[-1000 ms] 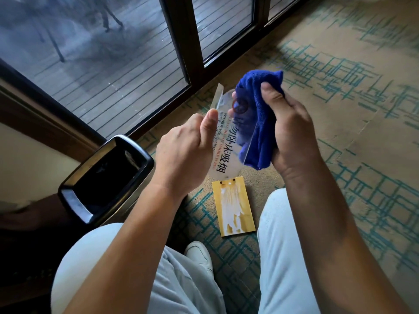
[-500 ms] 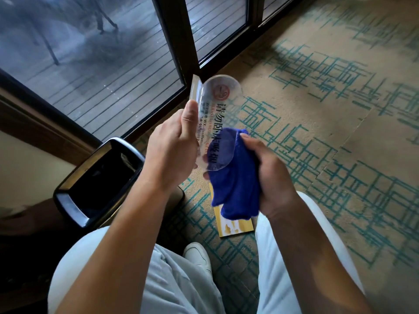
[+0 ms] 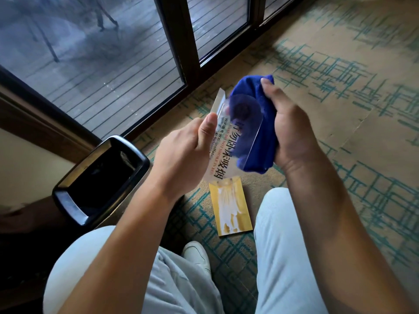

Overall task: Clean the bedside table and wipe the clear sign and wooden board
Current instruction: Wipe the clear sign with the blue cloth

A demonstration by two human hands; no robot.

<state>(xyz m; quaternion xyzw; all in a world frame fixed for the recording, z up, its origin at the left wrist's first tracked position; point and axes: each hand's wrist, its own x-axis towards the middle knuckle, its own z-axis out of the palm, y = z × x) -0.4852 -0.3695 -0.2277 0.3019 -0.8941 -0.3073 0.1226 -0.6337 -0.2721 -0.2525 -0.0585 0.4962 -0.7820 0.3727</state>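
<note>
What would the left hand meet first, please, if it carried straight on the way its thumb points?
Probably the clear sign it already pinches; past its top edge, the window frame looks next, though depth is unclear.

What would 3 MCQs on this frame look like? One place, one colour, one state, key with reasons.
1. Where is the wooden board?
A. On the carpet between the legs
B. In the bin
C. In the left hand

2. What colour is the cloth?
A. White
B. Blue
C. Green

3. What is the state of the sign?
A. Lying on the carpet
B. Leaning on the window
C. Held up and wiped

Key:
1 A: the wooden board lies flat on the carpet, apart from the bin.
2 B: the cloth in the right hand is blue.
3 C: the left hand holds the sign in the air, cloth pressed against it.
</note>
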